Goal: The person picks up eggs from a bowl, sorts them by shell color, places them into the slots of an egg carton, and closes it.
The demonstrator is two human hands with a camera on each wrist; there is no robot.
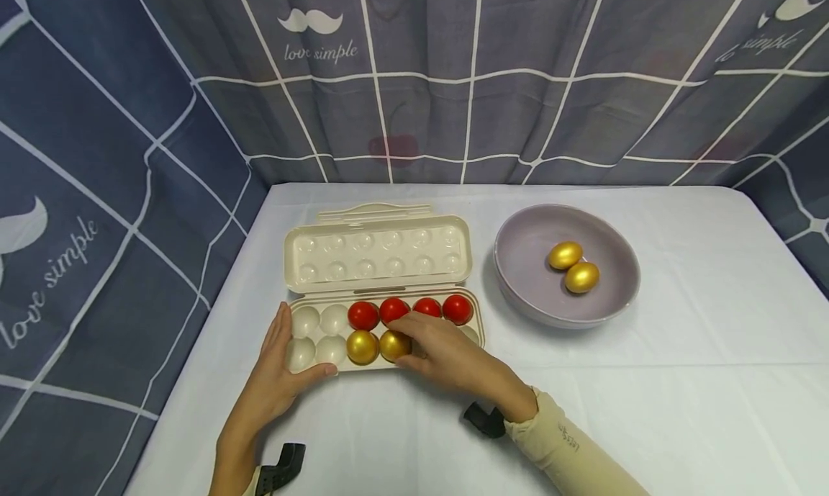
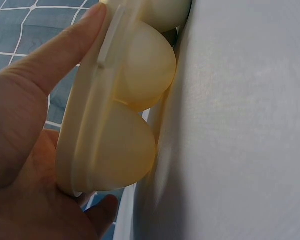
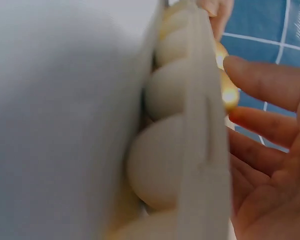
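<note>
A cream egg carton [image 1: 382, 367] lies with its lid [image 1: 378, 258] folded back. Its far row holds several red eggs [image 1: 458, 309]. Two golden eggs sit in the near row, one [image 1: 362, 347] untouched. My right hand [image 1: 456, 355] pinches the other golden egg [image 1: 393, 346] between thumb and fingertips, the egg low in its cup. My left hand [image 1: 278, 377] grips the carton's left end, thumb along the front edge and fingers along the side. From the left wrist, the rounded undersides of the cups [image 2: 135, 145] show beside the thumb. The palm side of the right hand hides some cups in the head view.
To the right of the carton stands a mauve bowl [image 1: 518, 294] with two more golden eggs [image 1: 573, 267] inside. A white cloth [image 1: 712, 323] covers the table. Dark checked curtains [image 1: 518, 114] hang behind and at the sides.
</note>
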